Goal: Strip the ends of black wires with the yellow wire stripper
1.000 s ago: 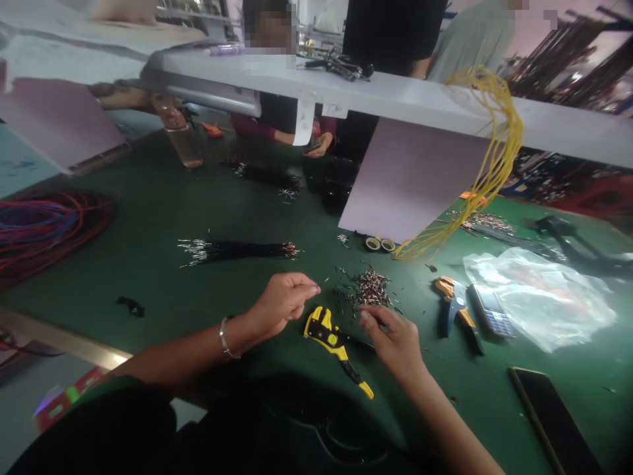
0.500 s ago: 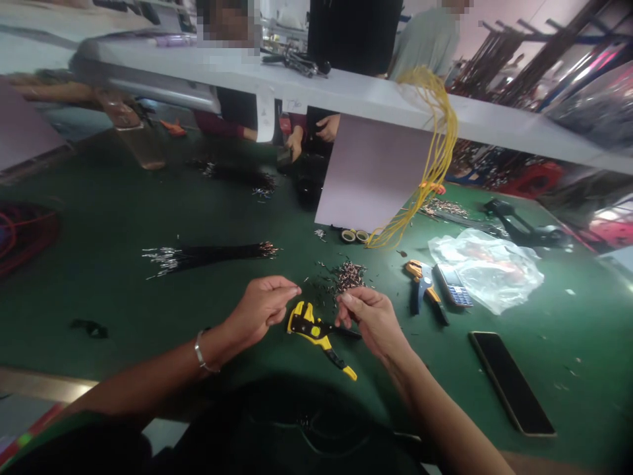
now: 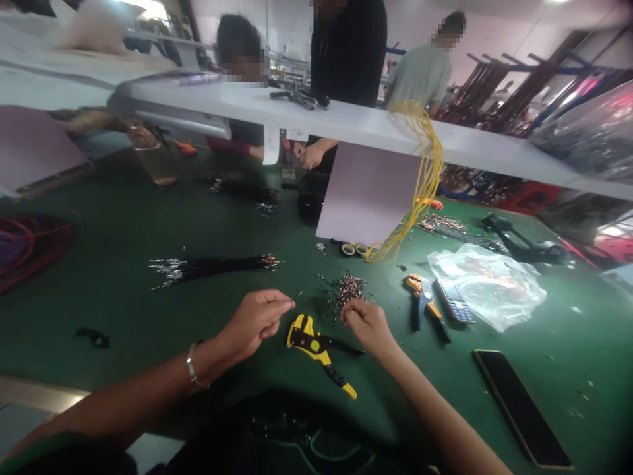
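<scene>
My left hand [image 3: 262,321] is closed in a pinch above the green table; anything between its fingertips is too small to make out. My right hand [image 3: 366,322] has its fingers curled in, at the near edge of a pile of small cut wire ends [image 3: 349,290]. Whatever it may hold is hidden. Between and just below both hands lies a yellow and black wire stripper [image 3: 310,344], untouched, its handles spread. A bundle of black wires [image 3: 217,265] with bright ends lies beyond my left hand.
At right lie an orange and blue wire stripper [image 3: 422,300], a keypad device [image 3: 455,302], a plastic bag [image 3: 494,284] and a phone [image 3: 521,408]. Yellow wires [image 3: 431,165] hang from the white shelf [image 3: 356,122]. A co-worker's hands [image 3: 310,155] are behind it.
The view has tilted up, so everything sits lower in it. My right fingers have curled in more. My left hand keeps its pinch. A co-worker's hands across the table have come together.
</scene>
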`<state>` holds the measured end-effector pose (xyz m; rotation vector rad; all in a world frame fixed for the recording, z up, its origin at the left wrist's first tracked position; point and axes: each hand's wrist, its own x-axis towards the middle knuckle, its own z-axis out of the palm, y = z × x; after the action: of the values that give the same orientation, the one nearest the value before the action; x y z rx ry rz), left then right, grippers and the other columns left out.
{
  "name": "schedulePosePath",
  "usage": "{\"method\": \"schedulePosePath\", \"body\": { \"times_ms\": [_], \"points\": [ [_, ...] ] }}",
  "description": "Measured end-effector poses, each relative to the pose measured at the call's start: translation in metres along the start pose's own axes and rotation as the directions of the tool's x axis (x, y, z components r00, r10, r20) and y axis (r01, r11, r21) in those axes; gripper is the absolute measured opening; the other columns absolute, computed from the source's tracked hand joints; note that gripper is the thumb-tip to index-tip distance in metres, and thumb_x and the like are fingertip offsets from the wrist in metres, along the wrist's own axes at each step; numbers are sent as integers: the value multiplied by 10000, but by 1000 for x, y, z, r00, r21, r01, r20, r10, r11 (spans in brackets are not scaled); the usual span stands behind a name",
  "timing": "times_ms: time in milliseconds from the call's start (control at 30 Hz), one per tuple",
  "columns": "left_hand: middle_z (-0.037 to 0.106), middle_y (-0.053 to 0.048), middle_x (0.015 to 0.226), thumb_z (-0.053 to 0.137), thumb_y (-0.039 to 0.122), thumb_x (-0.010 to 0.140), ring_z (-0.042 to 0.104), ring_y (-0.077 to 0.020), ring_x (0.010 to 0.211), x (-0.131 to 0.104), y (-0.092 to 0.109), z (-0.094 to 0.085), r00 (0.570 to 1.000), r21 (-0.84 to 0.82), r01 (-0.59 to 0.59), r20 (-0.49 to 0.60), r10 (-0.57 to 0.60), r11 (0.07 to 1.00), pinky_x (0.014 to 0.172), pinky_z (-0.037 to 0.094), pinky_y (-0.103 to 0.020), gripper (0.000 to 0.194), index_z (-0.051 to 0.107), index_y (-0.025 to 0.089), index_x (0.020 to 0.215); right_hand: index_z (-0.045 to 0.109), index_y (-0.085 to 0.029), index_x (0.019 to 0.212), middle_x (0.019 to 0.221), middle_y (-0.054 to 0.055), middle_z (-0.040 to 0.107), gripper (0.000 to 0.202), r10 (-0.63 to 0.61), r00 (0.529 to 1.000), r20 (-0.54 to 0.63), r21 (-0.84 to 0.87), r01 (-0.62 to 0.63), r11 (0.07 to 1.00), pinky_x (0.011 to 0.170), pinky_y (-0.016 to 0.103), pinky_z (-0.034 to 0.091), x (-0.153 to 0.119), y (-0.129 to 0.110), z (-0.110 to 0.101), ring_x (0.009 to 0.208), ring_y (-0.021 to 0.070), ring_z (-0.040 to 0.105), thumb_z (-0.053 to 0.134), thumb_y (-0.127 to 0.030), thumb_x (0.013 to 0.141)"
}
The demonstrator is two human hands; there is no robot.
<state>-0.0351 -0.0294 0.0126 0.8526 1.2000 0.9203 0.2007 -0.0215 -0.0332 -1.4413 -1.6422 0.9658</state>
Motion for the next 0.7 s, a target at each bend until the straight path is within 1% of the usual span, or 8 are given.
{"method": "schedulePosePath", "body": {
  "times_ms": [67, 133, 233, 367, 467, 533, 700],
  "points": [
    [297, 99, 398, 727, 308, 660, 215, -9, 331, -1, -3, -5, 1000, -8, 1, -5, -1, 1000, 393, 99, -213, 209, 621, 127, 654, 573, -195, 578, 545, -6, 590, 205, -55, 997, 58, -144, 63, 988, 529, 229, 414, 1, 1, 1, 527, 128, 541, 430, -181, 724],
    [282, 103, 396, 721, 305, 667, 208, -9, 334, -2, -5, -10, 1000, -19, 3, -1, -3, 1000, 396, 97, -213, 202, 626, 127, 658, 544, -199, 571, 505, -14, 547, 221, -82, 992, 94, -204, 99, 974, 507, 230, 386, -1, -2, 2, 500, 128, 509, 401, -182, 738],
    [286, 99, 407, 719, 295, 670, 216, -9, 337, -4, -5, -13, 1000, -26, -2, 4, 2, 1000, 399, 94, -215, 189, 633, 127, 661, 501, -205, 556, 493, -18, 516, 209, -136, 985, 108, -201, 156, 967, 497, 229, 365, -5, -9, 5, 486, 124, 484, 383, -174, 727],
    [305, 90, 412, 713, 279, 676, 234, -11, 331, -7, -3, -11, 1000, -25, 0, 3, 0, 1000, 398, 97, -220, 169, 632, 132, 655, 446, -209, 531, 486, -23, 481, 185, -234, 967, 96, -201, 249, 947, 489, 222, 345, -16, -13, 6, 473, 115, 456, 394, -181, 706],
    [315, 83, 410, 707, 270, 683, 239, -15, 327, -7, -2, -10, 1000, -25, 9, -1, -9, 1000, 393, 93, -222, 164, 623, 138, 636, 411, -214, 524, 470, -27, 454, 208, -288, 953, 95, -261, 303, 917, 476, 221, 331, -26, -8, 6, 448, 111, 443, 381, -181, 727],
    [309, 83, 413, 706, 260, 683, 236, -16, 328, -7, -1, -11, 1000, -29, 11, -13, -11, 1000, 391, 93, -223, 161, 616, 140, 626, 407, -216, 534, 472, -26, 454, 217, -320, 940, 121, -309, 342, 887, 471, 223, 331, -34, -3, 4, 443, 112, 450, 381, -180, 747],
    [279, 95, 409, 709, 244, 684, 218, -16, 340, -6, 0, -14, 1000, -63, 3, -23, -4, 998, 397, 109, -220, 143, 628, 133, 644, 429, -223, 575, 498, -16, 479, 245, -381, 922, 72, -415, 375, 829, 473, 235, 349, -49, 6, 0, 447, 120, 469, 380, -160, 807]
  ]
}}
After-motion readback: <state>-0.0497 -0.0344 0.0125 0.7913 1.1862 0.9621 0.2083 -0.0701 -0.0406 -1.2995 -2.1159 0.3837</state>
